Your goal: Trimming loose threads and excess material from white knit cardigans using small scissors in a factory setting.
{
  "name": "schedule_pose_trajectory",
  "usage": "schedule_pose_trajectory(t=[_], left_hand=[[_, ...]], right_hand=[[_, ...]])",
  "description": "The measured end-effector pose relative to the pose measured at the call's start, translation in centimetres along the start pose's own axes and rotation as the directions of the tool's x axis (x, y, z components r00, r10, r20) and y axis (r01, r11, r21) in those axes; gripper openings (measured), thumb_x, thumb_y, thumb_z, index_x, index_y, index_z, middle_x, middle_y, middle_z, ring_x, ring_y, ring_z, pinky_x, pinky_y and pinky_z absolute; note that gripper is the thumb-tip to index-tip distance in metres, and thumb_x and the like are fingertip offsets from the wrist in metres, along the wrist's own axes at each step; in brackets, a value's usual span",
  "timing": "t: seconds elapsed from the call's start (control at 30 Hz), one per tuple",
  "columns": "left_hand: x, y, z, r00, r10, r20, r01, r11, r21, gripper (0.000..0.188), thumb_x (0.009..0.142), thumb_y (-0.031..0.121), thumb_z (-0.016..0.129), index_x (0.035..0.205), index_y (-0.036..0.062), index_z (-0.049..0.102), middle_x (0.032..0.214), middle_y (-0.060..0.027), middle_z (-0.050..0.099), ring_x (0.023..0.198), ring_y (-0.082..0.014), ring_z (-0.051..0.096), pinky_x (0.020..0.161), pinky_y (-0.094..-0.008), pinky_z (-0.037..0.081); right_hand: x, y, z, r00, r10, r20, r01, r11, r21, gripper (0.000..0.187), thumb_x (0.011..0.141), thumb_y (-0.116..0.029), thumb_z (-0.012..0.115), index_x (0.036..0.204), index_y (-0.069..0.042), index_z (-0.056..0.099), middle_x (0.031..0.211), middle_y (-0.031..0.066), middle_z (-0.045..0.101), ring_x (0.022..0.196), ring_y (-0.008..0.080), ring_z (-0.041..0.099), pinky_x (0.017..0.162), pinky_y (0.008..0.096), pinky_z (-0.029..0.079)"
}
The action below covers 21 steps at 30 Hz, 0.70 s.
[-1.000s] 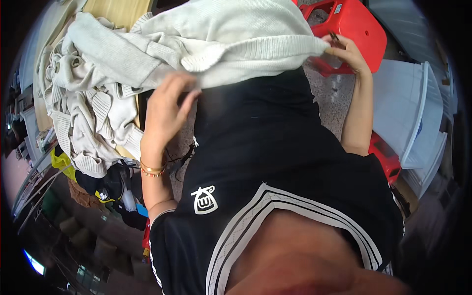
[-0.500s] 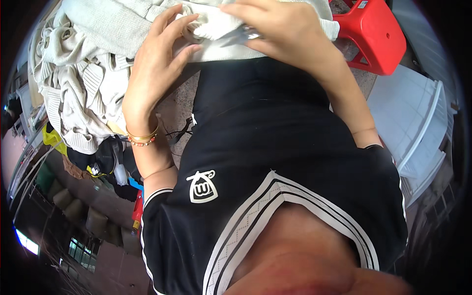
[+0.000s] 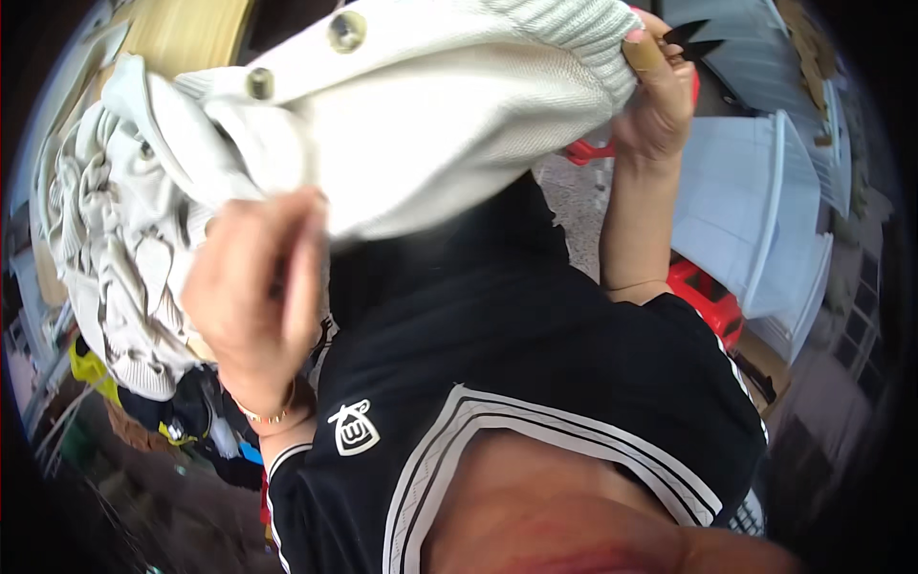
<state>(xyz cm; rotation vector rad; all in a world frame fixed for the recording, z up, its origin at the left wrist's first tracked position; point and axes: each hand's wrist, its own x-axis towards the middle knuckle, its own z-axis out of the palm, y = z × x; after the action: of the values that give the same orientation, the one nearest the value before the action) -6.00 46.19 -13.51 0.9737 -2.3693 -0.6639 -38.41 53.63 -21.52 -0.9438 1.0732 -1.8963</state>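
Two hands hold up one cream knitted cardigan (image 3: 459,124), stretched between them close under the camera. The left hand (image 3: 253,297) grips the garment's lower edge, its fingers (image 3: 304,277) curled and pressed together around a fold of the knit, with a thin gold bracelet (image 3: 268,413) at the wrist. The right hand (image 3: 660,100) clutches the ribbed hem at the garment's far end, thumb pinching the rib against the other fingers; the same hand also carries small black snips (image 3: 693,38), whose dark pointed tips jut out past the knuckles. Two round buttons (image 3: 346,31) sit along the cardigan's front band, near the top of the view. More cream knitwear (image 3: 105,249) lies heaped on the person's left, partly over a pale wooden surface (image 3: 186,33) whose far edge shows behind the heap. Below the hands is the person's black shirt (image 3: 535,383) with white stripes at the neckline. On the right stand stacked white plastic crates (image 3: 765,210), with a red plastic stool (image 3: 708,297) just beside them.
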Motion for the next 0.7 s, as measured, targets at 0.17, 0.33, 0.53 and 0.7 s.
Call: schedule_pose_trajectory(t=[0.17,0.33,0.53,0.7], left_hand=[[-0.1,-2.4,4.3,0.774,0.114,0.623,-0.104,0.993,-0.053,0.018,0.09,0.015,0.069,0.106,0.0065,0.069,0.09,-0.0119,0.067,0.073,-0.0335,0.066,0.066,-0.0406,0.05],[3.5,-2.5,5.8,0.932,0.115,0.343,-0.005,0.952,-0.306,0.015,0.089,0.005,0.068,0.104,0.0033,0.071,0.09,-0.0106,0.068,0.072,-0.0266,0.064,0.063,-0.034,0.051],[8.4,-2.0,9.7,0.933,0.34,-0.115,-0.353,0.929,-0.112,0.019,0.086,0.007,0.073,0.105,0.0076,0.073,0.098,-0.008,0.067,0.086,-0.0257,0.06,0.075,-0.0349,0.047],[11.0,-2.3,9.9,0.88,0.446,0.163,-0.386,0.873,-0.299,0.029,0.096,0.006,0.066,0.125,0.0056,0.07,0.11,-0.0075,0.068,0.099,-0.0178,0.063,0.085,-0.0272,0.048]], right_hand=[[-2.0,4.4,-5.5,0.968,0.244,-0.06,-0.25,0.954,-0.163,0.022,0.093,-0.011,0.072,0.111,0.001,0.073,0.096,0.0039,0.073,0.086,0.0092,0.067,0.08,0.0234,0.051],[-3.8,3.5,-5.0,0.966,0.249,-0.076,-0.259,0.94,-0.222,0.027,0.093,-0.015,0.074,0.115,0.001,0.073,0.099,0.0051,0.074,0.089,0.0094,0.068,0.082,0.0249,0.053],[-3.2,3.2,-4.4,0.973,0.068,0.22,-0.01,0.967,-0.254,0.023,0.09,-0.011,0.074,0.111,-0.001,0.075,0.106,0.0087,0.075,0.099,0.0151,0.07,0.089,0.0279,0.054],[-3.2,3.5,-4.8,0.965,0.081,0.249,-0.017,0.968,-0.249,0.023,0.091,-0.01,0.074,0.112,0.0,0.075,0.108,0.0099,0.075,0.103,0.0157,0.069,0.094,0.0293,0.052]])
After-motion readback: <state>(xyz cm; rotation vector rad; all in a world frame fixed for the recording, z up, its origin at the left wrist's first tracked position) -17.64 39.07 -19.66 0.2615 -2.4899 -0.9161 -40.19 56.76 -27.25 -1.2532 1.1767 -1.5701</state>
